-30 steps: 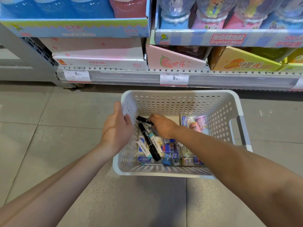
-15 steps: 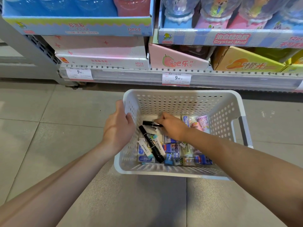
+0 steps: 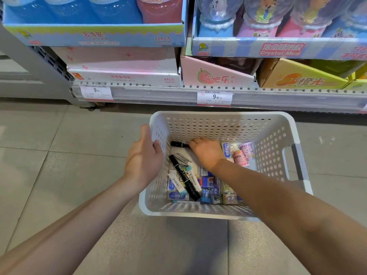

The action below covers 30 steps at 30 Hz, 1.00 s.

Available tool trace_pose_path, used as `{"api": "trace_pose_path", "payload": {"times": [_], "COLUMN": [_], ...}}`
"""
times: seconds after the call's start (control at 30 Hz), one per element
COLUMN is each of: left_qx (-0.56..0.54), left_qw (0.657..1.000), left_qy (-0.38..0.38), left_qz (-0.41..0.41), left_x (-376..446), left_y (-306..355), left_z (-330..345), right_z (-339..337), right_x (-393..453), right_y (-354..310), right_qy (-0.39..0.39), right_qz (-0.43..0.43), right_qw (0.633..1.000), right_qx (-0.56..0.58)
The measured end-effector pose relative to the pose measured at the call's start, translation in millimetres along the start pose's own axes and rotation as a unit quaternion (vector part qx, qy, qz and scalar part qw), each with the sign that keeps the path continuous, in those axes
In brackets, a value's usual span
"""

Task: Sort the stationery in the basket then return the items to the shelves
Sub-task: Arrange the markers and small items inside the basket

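Two price tags (image 3: 214,97) on shelf edge (image 3: 278,97) above grey tiled floor (image 3: 59,147)

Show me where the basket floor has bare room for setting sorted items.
Bare floor lies along the far wall of the basket, between the short black marker and the pink tubes. The near half is crowded with erasers around the long black marker.

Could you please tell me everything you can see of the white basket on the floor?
The white basket is a rectangular plastic bin with walls perforated by rows of round holes and a grey-edged handle cutout on its right side. It stands upright on the tiled floor before the bottom shelf. The left hand grips its left rim; the right hand reaches inside, at a short black marker. Erasers, another marker and small packets cover its bottom.
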<state>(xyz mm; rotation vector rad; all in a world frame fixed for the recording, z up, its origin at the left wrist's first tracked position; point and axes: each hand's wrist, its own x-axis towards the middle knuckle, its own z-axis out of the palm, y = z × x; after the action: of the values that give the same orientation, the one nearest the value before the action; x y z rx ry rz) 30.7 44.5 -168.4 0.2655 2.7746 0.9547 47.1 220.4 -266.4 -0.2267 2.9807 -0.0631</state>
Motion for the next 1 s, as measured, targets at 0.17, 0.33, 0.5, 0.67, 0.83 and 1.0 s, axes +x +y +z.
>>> {"api": "trace_pose_path", "payload": {"times": [0.17, 0.33, 0.5, 0.67, 0.83, 1.0], "left_qx": [0.007, 0.006, 0.007, 0.003, -0.008, -0.012], "left_qw": [1.000, 1.000, 1.000, 1.000, 1.000, 1.000], "left_qy": [-0.002, -0.005, -0.006, -0.005, -0.006, -0.008], "left_qz": [0.004, -0.001, -0.007, -0.008, -0.010, -0.007], "left_x": [0.0, -0.6, -0.6, -0.1, -0.5, -0.2], "left_y": [0.6, 1.7, 1.2, 1.6, 0.9, 1.1], "left_z": [-1.2, -1.0, -0.8, -0.2, -0.1, -0.2], "right_z": [1.5, -22.3, -30.3, -30.1, -29.0, -29.6], "right_x": [-12.1, -25.2, -21.6, -16.3, -16.1, -14.7], "right_y": [7.7, 22.5, 27.2, 23.5, 21.9, 20.6], "right_qy": [0.030, -0.049, -0.115, -0.127, -0.133, -0.121], "right_qz": [-0.040, -0.011, 0.025, 0.035, 0.045, 0.057], "right_qw": [0.999, 0.997, 0.992, 0.991, 0.990, 0.991], "right_qx": [-0.008, -0.050, -0.050, -0.036, 0.002, 0.030]}}
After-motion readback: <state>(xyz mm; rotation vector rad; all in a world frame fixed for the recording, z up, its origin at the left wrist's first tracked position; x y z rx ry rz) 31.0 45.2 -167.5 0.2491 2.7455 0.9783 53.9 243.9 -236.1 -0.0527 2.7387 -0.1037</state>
